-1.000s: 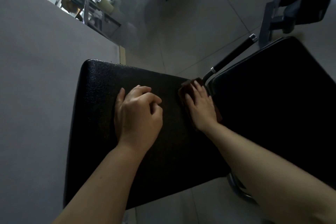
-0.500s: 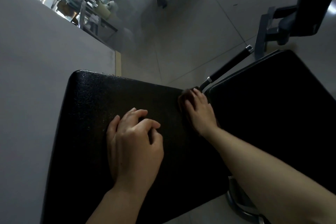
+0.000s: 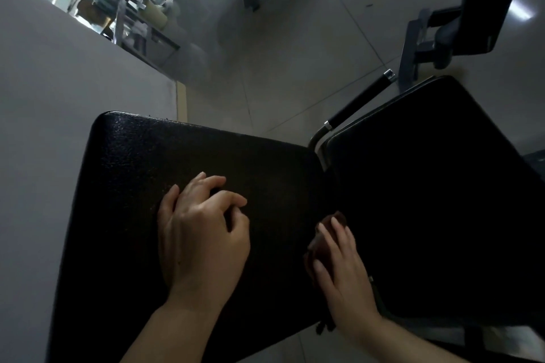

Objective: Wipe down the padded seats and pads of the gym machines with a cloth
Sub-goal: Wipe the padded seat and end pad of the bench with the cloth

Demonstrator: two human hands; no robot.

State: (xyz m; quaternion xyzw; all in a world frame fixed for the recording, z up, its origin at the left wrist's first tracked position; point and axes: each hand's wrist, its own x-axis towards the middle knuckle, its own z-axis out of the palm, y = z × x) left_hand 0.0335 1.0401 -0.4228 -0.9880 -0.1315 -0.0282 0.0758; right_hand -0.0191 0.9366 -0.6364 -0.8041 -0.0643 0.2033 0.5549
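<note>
A black padded back pad [image 3: 141, 180] fills the lower left of the head view. A second black padded seat [image 3: 436, 200] adjoins it on the right. My left hand [image 3: 203, 233] rests on the left pad with its fingers loosely curled and nothing in it. My right hand [image 3: 342, 268] lies flat with straight fingers on a dark brown cloth [image 3: 318, 244]. It presses the cloth on the right edge of the left pad, at the gap between the two pads. Most of the cloth is hidden under the hand.
A black-gripped metal handle [image 3: 359, 103] sticks up between the pads. A grey wall [image 3: 59, 127] runs along the left. Beyond the pads is tiled floor [image 3: 295, 53], with another machine's frame [image 3: 436, 38] at the upper right and cluttered shelves [image 3: 132, 9] at the upper left.
My right hand has slid the cloth along the pad's right edge towards me, away from the handle. My left hand has kept its place on the pad while the view shifted.
</note>
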